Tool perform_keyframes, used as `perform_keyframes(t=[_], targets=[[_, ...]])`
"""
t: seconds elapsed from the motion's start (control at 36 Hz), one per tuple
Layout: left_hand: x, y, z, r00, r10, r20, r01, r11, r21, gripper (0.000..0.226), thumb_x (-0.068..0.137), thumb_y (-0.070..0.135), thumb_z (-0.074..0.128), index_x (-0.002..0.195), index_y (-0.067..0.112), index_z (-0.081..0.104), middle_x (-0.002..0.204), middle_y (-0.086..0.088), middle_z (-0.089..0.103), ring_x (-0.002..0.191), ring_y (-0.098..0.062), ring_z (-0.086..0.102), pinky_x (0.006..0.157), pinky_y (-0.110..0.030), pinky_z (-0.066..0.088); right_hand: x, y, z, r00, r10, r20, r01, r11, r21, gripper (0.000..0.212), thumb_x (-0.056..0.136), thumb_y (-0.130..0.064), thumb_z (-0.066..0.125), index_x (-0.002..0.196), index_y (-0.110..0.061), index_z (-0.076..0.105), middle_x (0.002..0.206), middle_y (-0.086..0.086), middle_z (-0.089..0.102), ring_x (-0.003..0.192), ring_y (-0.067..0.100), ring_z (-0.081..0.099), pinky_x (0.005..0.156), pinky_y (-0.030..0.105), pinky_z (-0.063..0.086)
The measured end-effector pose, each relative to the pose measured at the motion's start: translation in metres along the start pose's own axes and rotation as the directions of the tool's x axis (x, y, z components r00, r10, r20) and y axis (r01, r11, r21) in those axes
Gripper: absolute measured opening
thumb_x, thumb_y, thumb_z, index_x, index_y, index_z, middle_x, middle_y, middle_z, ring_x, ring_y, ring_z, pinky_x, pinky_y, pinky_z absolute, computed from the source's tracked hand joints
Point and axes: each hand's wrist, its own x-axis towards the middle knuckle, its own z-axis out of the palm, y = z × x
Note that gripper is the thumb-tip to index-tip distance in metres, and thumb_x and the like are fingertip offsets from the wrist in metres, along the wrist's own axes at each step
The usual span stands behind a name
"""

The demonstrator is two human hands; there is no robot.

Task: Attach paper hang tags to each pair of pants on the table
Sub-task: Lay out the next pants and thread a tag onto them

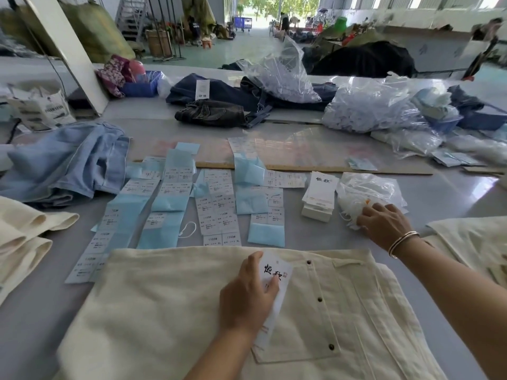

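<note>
Cream pants point(192, 311) lie flat on the grey surface point(41, 311), nearest the camera, waistband toward the sticker sheets point(216, 207). Left hand point(247, 294) w/ fingers curled round a white hang tag point(277, 272) resting on the pants by the button fly. Right hand point(384, 220) reaches into a clear bag of strings point(365, 190); its grip is hidden, can't tell. Tag stack point(319, 193) sits just left of the bag.

Bright, even daylight. Strongest light from the far open doorway point(263, 12), blown out white. Soft glare on the grey tabletop point(452, 193) at right and on the clear plastic bags point(282, 75). Shadows faint. Wide-angle bending at edges; far right and top right smeared with motion blur. Near centre fairly sharp.
</note>
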Motion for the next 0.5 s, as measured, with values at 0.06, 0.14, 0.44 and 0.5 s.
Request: perform_keyframes(t=[0.06,0.14,0.44,0.5], targets=[[0.001,0.001,0.000,0.999,0.028,-0.027,-0.027,0.999,0.030,0.056,0.058,0.030,0.088,0.106,0.016,0.065,0.093,0.005,0.071,0.056,-0.018,0.066,0.038,-0.026,0.046,-0.001,0.000,0.004,0.998,0.052,0.029,-0.053,0.997,0.056,0.022,0.052,-0.002,0.089,0.060,-0.007,0.069,0.070,0.015,0.065,0.063,0.035,0.064,0.056,0.042,0.052],[0.001,0.000,0.000,0.998,0.032,-0.045,-0.030,0.999,0.036,0.055,0.058,0.032,0.087,0.106,0.017,0.064,0.093,0.007,0.070,0.056,-0.017,0.066,0.038,-0.026,0.046,0.003,0.002,0.008,0.983,0.148,0.109,-0.166,0.969,0.184,0.009,0.074,-0.010,0.077,0.076,-0.005,0.071,0.085,0.016,0.067,0.082,0.037,0.062,0.073,0.044,0.047],[0.000,-0.002,0.000,0.998,-0.055,0.025,0.056,0.997,-0.047,0.048,0.077,0.037,0.070,0.120,0.023,0.057,0.112,0.009,0.066,0.078,-0.021,0.069,0.059,-0.031,0.051,0.039,0.019,0.018,0.623,0.692,0.366,-0.692,0.268,0.670,0.017,0.096,-0.024,0.047,0.089,-0.012,0.057,0.058,-0.003,0.060,0.059,0.009,0.050,0.054,0.027,0.032],[0.000,-0.003,0.001,0.999,-0.047,0.024,0.048,0.998,-0.038,0.047,0.072,0.034,0.075,0.115,0.021,0.060,0.107,0.009,0.068,0.071,-0.020,0.069,0.053,-0.031,0.051,0.043,0.024,0.019,0.631,0.661,0.407,-0.730,0.327,0.601,0.023,0.094,-0.023,0.049,0.082,-0.010,0.062,0.058,0.003,0.064,0.064,0.020,0.059,0.057,0.027,0.038]])
